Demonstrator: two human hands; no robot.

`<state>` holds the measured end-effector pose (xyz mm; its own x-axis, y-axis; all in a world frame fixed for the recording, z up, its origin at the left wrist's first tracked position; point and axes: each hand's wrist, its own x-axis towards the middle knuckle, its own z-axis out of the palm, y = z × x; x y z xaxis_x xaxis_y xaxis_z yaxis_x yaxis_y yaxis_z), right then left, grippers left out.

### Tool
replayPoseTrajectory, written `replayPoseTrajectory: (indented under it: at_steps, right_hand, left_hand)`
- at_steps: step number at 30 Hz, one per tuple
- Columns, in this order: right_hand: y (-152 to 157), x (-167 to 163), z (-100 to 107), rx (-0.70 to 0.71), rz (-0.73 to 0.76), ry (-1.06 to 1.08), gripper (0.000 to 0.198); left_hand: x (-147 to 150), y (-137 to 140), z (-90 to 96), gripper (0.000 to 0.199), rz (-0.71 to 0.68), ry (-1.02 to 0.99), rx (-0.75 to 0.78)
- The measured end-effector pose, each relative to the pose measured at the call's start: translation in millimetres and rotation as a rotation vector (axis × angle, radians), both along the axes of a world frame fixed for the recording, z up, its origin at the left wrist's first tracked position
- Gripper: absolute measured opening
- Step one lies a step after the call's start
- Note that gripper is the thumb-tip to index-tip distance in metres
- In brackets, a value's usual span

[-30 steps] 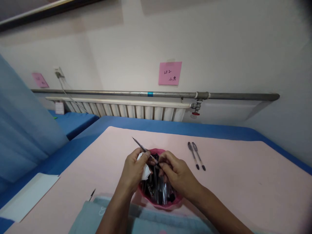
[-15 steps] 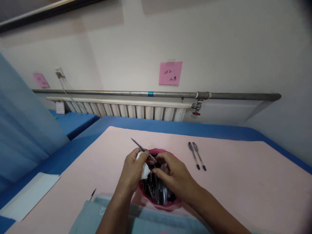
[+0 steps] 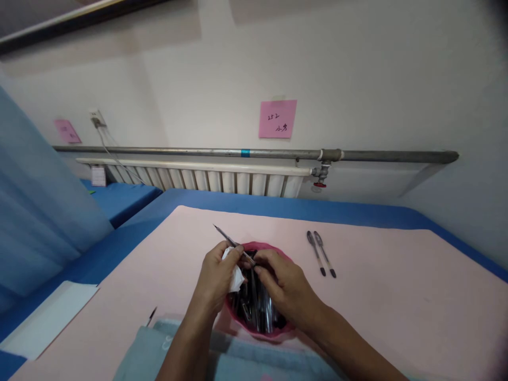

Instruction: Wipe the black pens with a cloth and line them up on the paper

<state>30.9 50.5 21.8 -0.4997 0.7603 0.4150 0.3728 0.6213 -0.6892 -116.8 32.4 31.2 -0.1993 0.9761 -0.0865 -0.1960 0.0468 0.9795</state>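
Observation:
My left hand (image 3: 218,272) is closed around a slim pen (image 3: 225,235), its pointed tip aimed up and left. A crumpled white tissue (image 3: 237,279) is tucked in the same hand. My right hand (image 3: 286,275) pinches at the pen's rear end, thumb and forefinger together; whether a small part sits between them is hidden. Both hands are above a pink basket (image 3: 273,335) filled with dark and clear pen parts (image 3: 257,307). To the right, two capped pens (image 3: 320,254) lie side by side on the pink sheet.
The pink sheet (image 3: 397,296) covers a blue-topped table (image 3: 278,203). At the near edge lies a light-blue cloth (image 3: 138,352), with a pen tip (image 3: 151,316) poking out beside it. White paper (image 3: 47,317) is at left. A radiator (image 3: 214,180) and pipe run along the wall.
My right thumb and forefinger have closed together at the pen's rear end. My left hand, the pen and the tissue have hardly moved.

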Motion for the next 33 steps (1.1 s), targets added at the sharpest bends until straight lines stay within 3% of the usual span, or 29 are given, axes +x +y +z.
replayPoseTrajectory:
  at_steps: [5, 12, 17, 22, 28, 33]
  right_hand:
    - [0.2, -1.4, -5.7, 0.019, -0.023, -0.016, 0.02]
    - [-0.3, -1.9, -2.6, -0.091, -0.011, 0.07, 0.017]
    - [16.8, 7.8, -2.3, -0.174, -0.176, 0.168, 0.013]
    - [29.9, 15.0, -9.7, -0.25, -0.248, 0.199, 0.013]
    - [28.1, 12.9, -15.6, -0.163, -0.195, 0.085, 0.013]
    - [21.7, 6.4, -20.7, 0.019, -0.046, -0.088, 0.012]
  left_hand:
    - [-0.1, -0.3, -3.1, 0.017, -0.009, 0.003, 0.009]
    - [-1.9, -1.7, 0.1, 0.018, -0.018, 0.029, 0.049]
    - [-13.5, 0.4, 3.4, 0.02, 0.11, 0.012, -0.011]
    - [-21.3, 3.5, 2.9, 0.023, 0.123, -0.018, -0.063]
    - [-21.3, 4.3, 4.3, 0.021, 0.119, -0.057, -0.086]
    - [-20.4, 2.7, 4.8, 0.026, 0.125, 0.032, -0.072]
